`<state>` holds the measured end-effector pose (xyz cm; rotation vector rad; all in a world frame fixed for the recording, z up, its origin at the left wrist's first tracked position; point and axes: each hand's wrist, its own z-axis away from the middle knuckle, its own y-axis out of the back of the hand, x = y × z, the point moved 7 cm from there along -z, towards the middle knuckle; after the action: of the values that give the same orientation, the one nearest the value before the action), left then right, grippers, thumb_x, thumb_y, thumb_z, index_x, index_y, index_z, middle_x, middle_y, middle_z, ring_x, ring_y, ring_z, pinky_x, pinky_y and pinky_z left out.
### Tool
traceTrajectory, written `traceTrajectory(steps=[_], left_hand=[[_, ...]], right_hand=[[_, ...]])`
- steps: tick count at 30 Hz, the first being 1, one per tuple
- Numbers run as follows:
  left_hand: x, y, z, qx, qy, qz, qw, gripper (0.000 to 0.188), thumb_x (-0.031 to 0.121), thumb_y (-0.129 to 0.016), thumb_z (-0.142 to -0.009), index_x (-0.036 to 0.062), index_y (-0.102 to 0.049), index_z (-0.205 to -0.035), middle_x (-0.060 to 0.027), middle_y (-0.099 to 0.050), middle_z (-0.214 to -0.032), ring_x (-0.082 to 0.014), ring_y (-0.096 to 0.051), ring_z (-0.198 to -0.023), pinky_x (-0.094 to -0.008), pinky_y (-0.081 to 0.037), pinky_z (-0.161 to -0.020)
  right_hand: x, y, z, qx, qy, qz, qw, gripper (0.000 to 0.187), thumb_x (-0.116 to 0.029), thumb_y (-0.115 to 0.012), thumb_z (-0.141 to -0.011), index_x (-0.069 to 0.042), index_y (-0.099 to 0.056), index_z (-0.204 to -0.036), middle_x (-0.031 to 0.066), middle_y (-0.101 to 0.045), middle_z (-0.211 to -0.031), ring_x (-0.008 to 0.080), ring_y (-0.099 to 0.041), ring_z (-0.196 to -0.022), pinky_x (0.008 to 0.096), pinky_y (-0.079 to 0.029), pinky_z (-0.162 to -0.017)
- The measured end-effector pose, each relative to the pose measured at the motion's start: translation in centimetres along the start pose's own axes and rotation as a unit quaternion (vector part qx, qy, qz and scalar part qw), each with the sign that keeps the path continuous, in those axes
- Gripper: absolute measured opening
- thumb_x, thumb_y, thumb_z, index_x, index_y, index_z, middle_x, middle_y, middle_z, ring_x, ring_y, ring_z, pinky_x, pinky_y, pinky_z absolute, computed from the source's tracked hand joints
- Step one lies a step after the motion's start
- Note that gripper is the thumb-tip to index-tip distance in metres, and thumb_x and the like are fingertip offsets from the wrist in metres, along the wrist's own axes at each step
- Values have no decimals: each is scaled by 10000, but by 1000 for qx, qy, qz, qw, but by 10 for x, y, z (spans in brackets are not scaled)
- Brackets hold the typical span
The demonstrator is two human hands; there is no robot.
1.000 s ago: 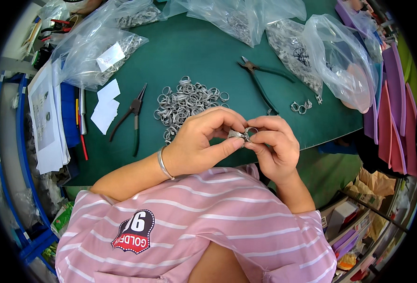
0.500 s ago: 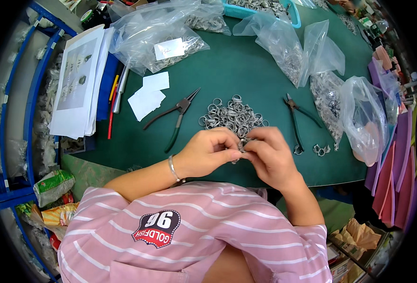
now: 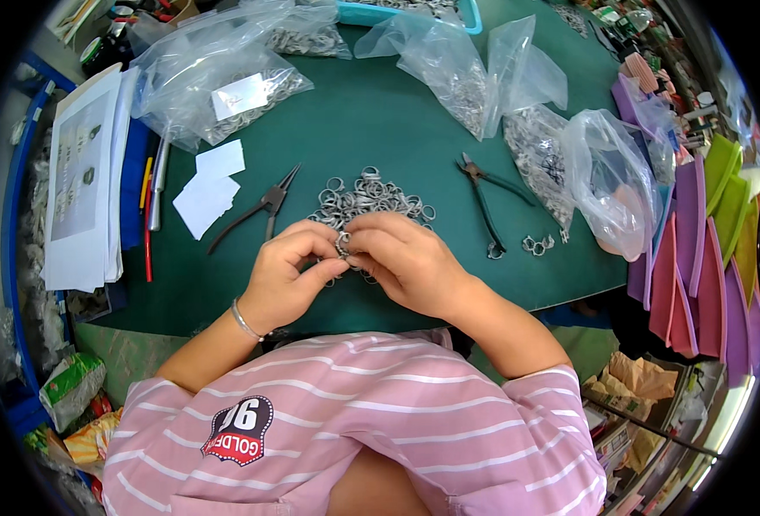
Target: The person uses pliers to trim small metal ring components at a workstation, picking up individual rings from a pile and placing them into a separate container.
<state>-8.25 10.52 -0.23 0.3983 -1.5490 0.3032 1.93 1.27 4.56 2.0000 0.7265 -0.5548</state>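
Note:
A pile of small silver-grey metal rings lies on the green table in front of me. At its near edge my left hand and my right hand meet, fingertips pinched on a small metal ring between them. Fingers partly cover the piece, so its full shape is hidden. Left of the pile, long-nose pliers lie with handles spread, one handle partly behind my left hand. Right of it rest cutting pliers with dark green handles. A few joined rings lie beyond these.
Clear bags of metal parts stand at the back left, with more bags at the right. White paper slips and a stack of sheets lie left. A blue tray sits at the far edge; coloured foam strips stand right.
The whole view has swung to the right, so the table things appear further left. My hands stay together at the pile, and the ring between their fingertips shows more plainly now.

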Motion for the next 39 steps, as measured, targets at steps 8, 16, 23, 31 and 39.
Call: traceTrajectory(steps=[8,16,23,31,39], left_hand=[[1,10,-7,20,17,171,985,79,78,-574,-850,15,-541,-815,-86,-538,-972,-157,-563,-888,-272,-469,-749],[-1,-5,-13,16,91,360,928,101,127,-537,-904,42,-563,-952,-97,-573,-1080,-212,-582,-986,-338,-480,-801],[6,-6,-14,-14,84,421,903,106,127,-506,-928,42,-554,-970,-147,-590,-1092,-213,-596,-992,-314,-492,-823],[16,-5,-15,13,48,425,904,83,107,-508,-925,52,-554,-968,-179,-578,-1102,-216,-602,-984,-299,-515,-803],[24,-1,-16,24,19,416,909,112,109,-500,-929,30,-546,-993,-188,-573,-1105,-208,-605,-957,-305,-521,-814]], right_hand=[[113,105,69,-86,-361,332,867,789,-362,-785,-629,12,-447,-1236,229,-438,-1276,396,-411,-1188,456,-357,-968],[126,106,82,-178,-468,310,808,1004,-392,-807,-565,-55,-316,-1373,201,-315,-1399,383,-296,-1289,513,-266,-1016],[149,117,86,-169,-448,337,811,705,-211,-660,-699,-41,-378,-1323,176,-466,-1212,355,-430,-1152,478,-310,-977],[148,109,84,-94,-429,363,822,472,-164,-604,-729,-19,-461,-1154,168,-466,-1104,366,-419,-1109,537,-351,-891],[161,130,97,114,-426,258,860,379,-91,-559,-801,6,-406,-1134,196,-564,-1027,396,-545,-950,447,-437,-815]])
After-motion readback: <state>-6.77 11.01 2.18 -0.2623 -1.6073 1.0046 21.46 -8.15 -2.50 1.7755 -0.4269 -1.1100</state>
